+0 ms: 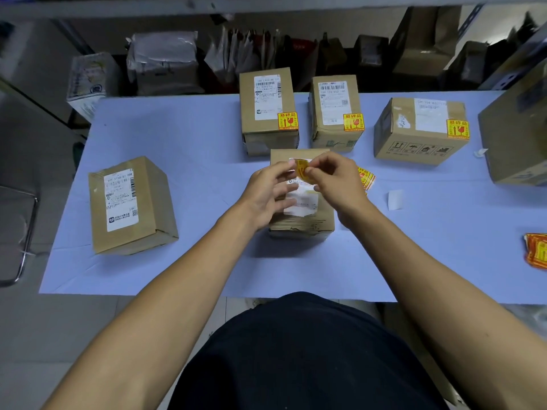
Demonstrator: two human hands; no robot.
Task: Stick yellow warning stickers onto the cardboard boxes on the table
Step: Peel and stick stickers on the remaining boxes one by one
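Observation:
Both hands hover over a cardboard box [302,223] at the table's middle. My left hand [270,193] and my right hand [337,184] together pinch a curled yellow warning sticker [302,172] just above the box's white shipping label. Three boxes stand at the back: one [268,113], a second [334,113] and a third [420,131], each bearing a yellow sticker at its near right corner. A box [130,205] on the left carries only a white label.
Loose yellow stickers [366,177] lie right of the middle box, a second pile [537,251] at the table's right edge. A white backing scrap [396,199] lies between them. A large box [518,137] stands far right. Parcels fill the shelf behind the blue table [183,137].

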